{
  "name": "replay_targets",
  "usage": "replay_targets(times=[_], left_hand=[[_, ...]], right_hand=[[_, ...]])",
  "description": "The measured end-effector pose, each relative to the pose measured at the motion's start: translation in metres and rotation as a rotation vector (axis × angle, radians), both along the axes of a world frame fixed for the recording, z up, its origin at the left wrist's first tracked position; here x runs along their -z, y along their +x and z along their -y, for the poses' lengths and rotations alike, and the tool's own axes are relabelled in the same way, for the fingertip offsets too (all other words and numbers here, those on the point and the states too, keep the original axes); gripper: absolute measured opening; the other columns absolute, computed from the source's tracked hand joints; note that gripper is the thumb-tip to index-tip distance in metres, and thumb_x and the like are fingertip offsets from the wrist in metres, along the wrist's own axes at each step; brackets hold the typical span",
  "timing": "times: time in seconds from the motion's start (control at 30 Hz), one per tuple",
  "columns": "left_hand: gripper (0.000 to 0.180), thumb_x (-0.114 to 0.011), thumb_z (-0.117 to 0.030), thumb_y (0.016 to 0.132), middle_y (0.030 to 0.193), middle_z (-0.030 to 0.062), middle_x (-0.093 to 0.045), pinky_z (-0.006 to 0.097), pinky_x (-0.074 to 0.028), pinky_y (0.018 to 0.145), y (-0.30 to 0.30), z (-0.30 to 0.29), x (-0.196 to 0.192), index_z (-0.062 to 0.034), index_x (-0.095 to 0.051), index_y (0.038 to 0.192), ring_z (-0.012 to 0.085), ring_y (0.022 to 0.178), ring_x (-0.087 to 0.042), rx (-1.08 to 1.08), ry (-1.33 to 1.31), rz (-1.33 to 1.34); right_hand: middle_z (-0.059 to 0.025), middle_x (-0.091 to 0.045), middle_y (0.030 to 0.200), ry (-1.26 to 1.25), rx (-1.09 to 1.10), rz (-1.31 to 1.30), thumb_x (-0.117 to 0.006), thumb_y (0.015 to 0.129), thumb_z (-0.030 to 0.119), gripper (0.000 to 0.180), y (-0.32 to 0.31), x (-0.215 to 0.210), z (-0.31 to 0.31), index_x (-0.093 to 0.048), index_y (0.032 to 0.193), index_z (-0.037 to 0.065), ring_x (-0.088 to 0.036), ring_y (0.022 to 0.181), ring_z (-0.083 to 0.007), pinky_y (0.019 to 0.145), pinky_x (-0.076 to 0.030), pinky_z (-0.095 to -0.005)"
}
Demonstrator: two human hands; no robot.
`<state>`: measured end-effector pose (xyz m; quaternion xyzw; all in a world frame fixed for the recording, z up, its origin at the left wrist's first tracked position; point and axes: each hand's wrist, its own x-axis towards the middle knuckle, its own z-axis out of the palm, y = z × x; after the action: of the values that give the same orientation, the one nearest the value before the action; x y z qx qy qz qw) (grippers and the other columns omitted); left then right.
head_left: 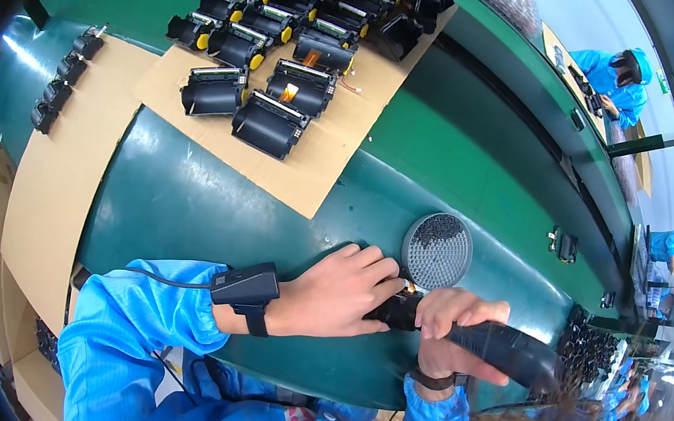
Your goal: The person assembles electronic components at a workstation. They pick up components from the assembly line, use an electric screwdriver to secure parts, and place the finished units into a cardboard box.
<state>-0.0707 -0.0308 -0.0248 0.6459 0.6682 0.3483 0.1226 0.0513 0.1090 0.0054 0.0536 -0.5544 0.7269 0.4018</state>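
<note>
My left hand (339, 292) is closed over a small black housing (394, 310) on the green bench, with fingers and thumb on its left side. My right hand (458, 329) grips a black electric screwdriver (506, 352), whose thick body stretches to the right. The tool's tip is hidden behind the fingers, so I cannot tell whether it touches the housing. Just beyond both hands sits a round grey dish (457, 265) with a dimpled bottom. Small black screws (440, 229) lie gathered on its far side.
Several black housings with yellow ends (270, 125) stand on a cardboard sheet (289, 183) at the far left. More small black parts (58, 94) line another cardboard strip (58, 191). A heap of black pieces (587, 350) lies at the right. A co-worker (614, 81) works across the bench.
</note>
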Motion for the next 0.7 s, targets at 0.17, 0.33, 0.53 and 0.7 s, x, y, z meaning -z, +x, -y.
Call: replay_targets(times=[0.17, 0.33, 0.53, 0.7], left_hand=[[0.061, -0.082, -0.039, 0.079, 0.115, 0.0086, -0.059, 0.039, -0.046, 0.093, 0.003, 0.002, -0.005, -0.0017, -0.065, 0.125, 0.0279, 0.108, -0.054, -0.013, -0.023, 0.004], [0.065, -0.084, -0.038, 0.079, 0.121, 0.0084, -0.061, 0.041, -0.046, 0.097, 0.003, 0.004, -0.009, -0.0027, -0.064, 0.129, 0.0295, 0.113, -0.055, -0.010, -0.051, -0.001], [0.062, -0.086, -0.030, 0.078, 0.125, 0.0062, -0.062, 0.042, -0.044, 0.096, 0.009, 0.002, -0.008, -0.0096, -0.063, 0.131, 0.0290, 0.114, -0.056, -0.056, -0.049, 0.053], [0.056, -0.086, -0.017, 0.080, 0.130, 0.0085, -0.058, 0.040, -0.045, 0.100, 0.014, 0.007, -0.026, -0.0099, -0.064, 0.131, 0.0285, 0.122, -0.054, -0.056, -0.042, 0.350]], right_hand=[[-0.0027, -0.050, 0.071, -0.177, 0.140, -0.119, -0.049, 0.088, 0.085, 0.079, 0.031, -0.037, -0.035, -0.046, 0.106, 0.008, -0.049, 0.051, -0.0137, 0.047, -0.043, -0.0284], [-0.0023, -0.049, 0.068, -0.156, 0.328, -0.051, -0.040, 0.095, 0.081, 0.075, 0.076, -0.030, -0.101, -0.052, 0.109, 0.008, -0.047, 0.051, -0.0129, 0.048, -0.040, -0.0268], [-0.0023, -0.049, 0.068, -0.238, 0.358, 0.082, -0.036, 0.096, 0.082, 0.077, 0.097, 0.009, -0.121, -0.051, 0.109, 0.008, -0.047, 0.050, -0.0135, 0.048, -0.041, -0.0270], [-0.0026, -0.048, 0.069, -0.246, 0.347, 0.107, -0.040, 0.093, 0.084, 0.076, 0.092, 0.003, -0.115, -0.051, 0.109, 0.010, -0.047, 0.050, -0.0142, 0.048, -0.040, -0.0279]])
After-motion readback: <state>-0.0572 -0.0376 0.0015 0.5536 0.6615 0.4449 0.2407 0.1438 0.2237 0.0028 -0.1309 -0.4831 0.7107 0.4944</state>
